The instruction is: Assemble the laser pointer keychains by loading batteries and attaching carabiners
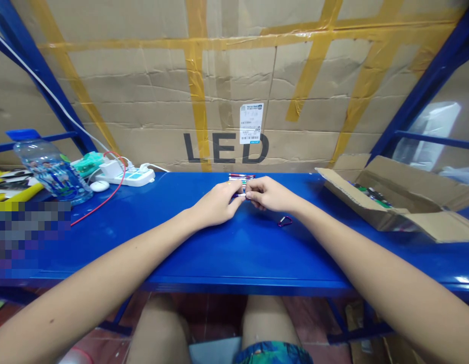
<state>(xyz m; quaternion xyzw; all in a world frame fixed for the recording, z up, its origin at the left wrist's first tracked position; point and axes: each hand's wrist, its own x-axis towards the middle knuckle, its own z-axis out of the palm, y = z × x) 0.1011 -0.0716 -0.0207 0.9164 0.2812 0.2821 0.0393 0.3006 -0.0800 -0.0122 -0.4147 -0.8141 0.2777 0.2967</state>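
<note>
Near the middle of the blue table [219, 253], my left hand [219, 202] and my right hand [268, 194] meet at a small, slim item [240, 195] with a whitish part. Fingers of both hands pinch it, one hand at each end, and they hide much of it. Just behind my fingers lies a row of thin, pen-like pieces [242, 177] in red, white and other colours. A dark red carabiner-shaped clip [285, 221] rests on the table, in front of and to the right of my right hand.
At the right, an open cardboard box [374, 215] holds small dark and green pieces. On the left are a water bottle [54, 169], a white power strip [136, 177] with cables, and a round white object [99, 186]. A large taped carton [151, 111] stands behind.
</note>
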